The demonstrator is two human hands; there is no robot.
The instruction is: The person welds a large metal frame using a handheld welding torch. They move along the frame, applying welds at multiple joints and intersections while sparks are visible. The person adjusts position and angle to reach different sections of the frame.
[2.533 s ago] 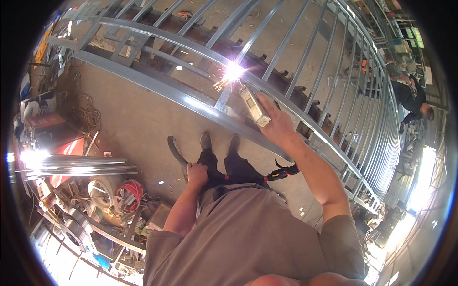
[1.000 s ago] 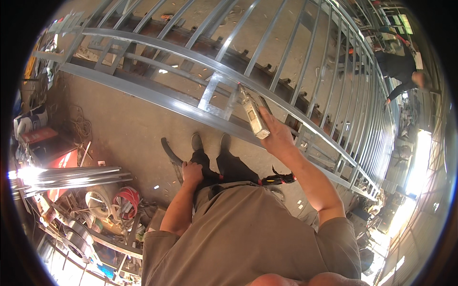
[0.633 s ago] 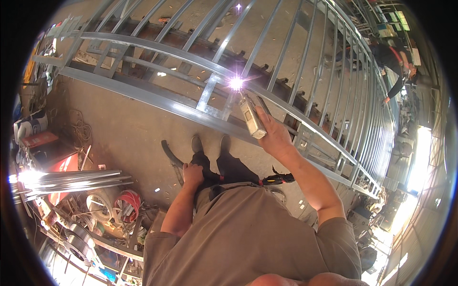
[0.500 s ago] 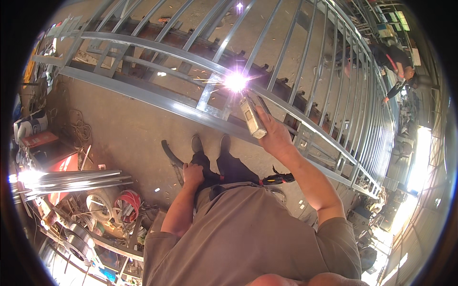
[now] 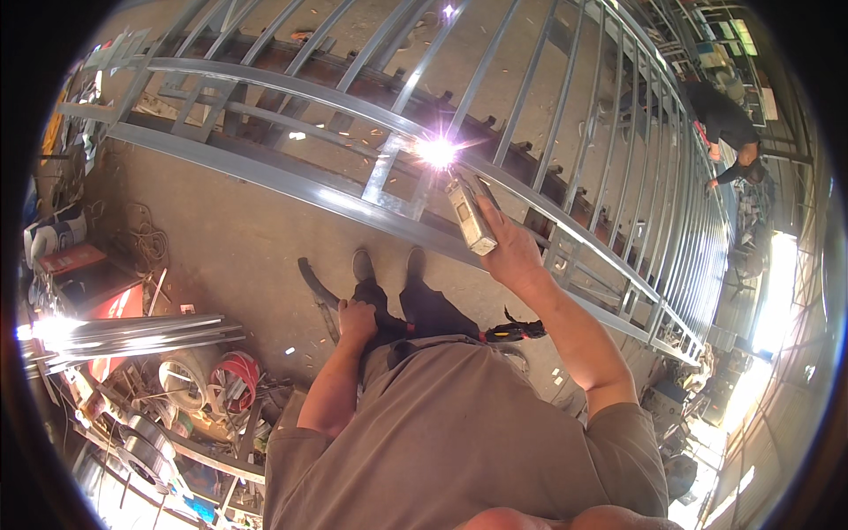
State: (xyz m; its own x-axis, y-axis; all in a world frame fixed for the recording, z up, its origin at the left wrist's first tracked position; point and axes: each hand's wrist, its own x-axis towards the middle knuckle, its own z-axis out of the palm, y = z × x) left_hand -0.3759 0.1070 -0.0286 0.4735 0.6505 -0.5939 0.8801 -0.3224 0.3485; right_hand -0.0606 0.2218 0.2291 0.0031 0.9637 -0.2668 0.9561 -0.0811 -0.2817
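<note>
Mid-weld: right hand (image 5: pixel 513 251) grips torch (image 5: pixel 471 216) at metal frame (image 5: pixel 340 199), I'd hold it steady next. Left hand's (image 5: pixel 357 319) on the leg (image 5: pixel 374 299), grip unclear.

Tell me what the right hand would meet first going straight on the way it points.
Probably the rail: the right hand points its tool forward-left at it, where the arc glows. Glare hides whether tip and rail touch, and depth is unclear.

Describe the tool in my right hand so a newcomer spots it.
Find the large metal frame up top. At its near side, your right hand holds the boxy, pale tool. Unlike the frame's long bars, it's short, with glare at its tip.
</note>
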